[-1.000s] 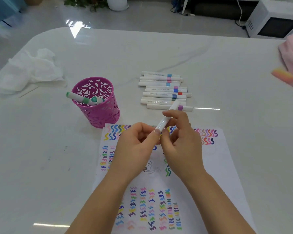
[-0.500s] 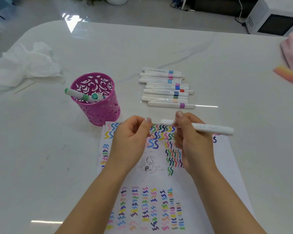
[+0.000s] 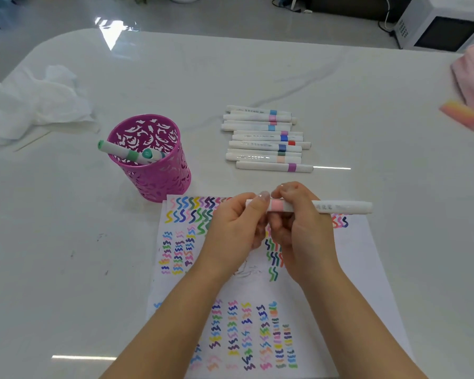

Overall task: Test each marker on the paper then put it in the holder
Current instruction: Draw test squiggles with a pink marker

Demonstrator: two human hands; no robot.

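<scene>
**A cap that may let go too fast**

The paper under my wrists is crowded with squiggles, so a stray stroke could land on old marks and tell me nothing. Over its top edge, my left hand pinches the short end of the pink-banded marker and my right hand wraps the barrel. If the cap gives suddenly, it could skid away or ink my fingers. The pink holder stands at the paper's corner, and a careless reach might tip it. Farther off, the row of markers could roll if bumped.

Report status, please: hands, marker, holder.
Left hand and right hand both grip the pink-banded marker, level above the paper. Holder upright, green markers inside. Nothing in the way.
</scene>
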